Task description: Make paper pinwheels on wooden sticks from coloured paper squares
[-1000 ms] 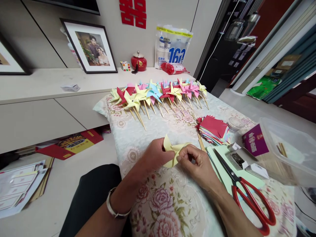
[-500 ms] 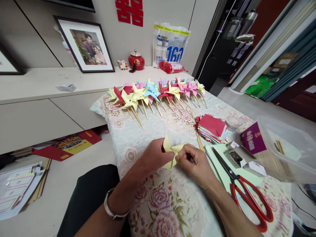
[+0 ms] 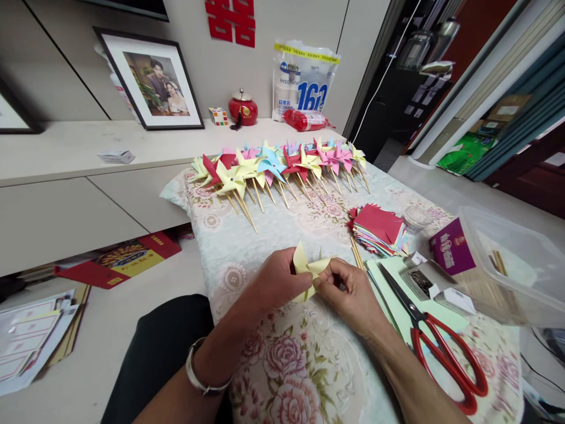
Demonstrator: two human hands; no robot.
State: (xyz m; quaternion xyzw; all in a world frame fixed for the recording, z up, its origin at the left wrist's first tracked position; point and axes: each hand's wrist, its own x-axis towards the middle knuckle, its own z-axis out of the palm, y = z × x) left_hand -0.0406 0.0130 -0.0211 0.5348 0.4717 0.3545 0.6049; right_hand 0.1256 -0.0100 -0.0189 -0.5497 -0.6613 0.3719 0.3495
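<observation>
A pale yellow paper pinwheel (image 3: 301, 259), its vanes curled inward, is held between my two hands above the flowered tablecloth. My left hand (image 3: 282, 280) is closed on its left side, with the thumb pressed near the middle. From the right, my right hand (image 3: 344, 285) pinches the paper close to the centre; whether a pin is between those fingertips I cannot make out. Beside my right forearm lie large scissors (image 3: 419, 321) with red handles, on light green paper sheets (image 3: 392, 280). A few wooden sticks (image 3: 356, 253) lie just beyond my right hand.
Finished pinwheels (image 3: 273, 165) on sticks line the table's far side. A stack of coloured paper squares (image 3: 379, 227) sits at the right, near a small round container (image 3: 417, 218), an opened small box (image 3: 421, 280) and a clear plastic tub (image 3: 521, 259).
Both hands stay on the yellow pinwheel with almost no movement. The view has shifted very slightly.
</observation>
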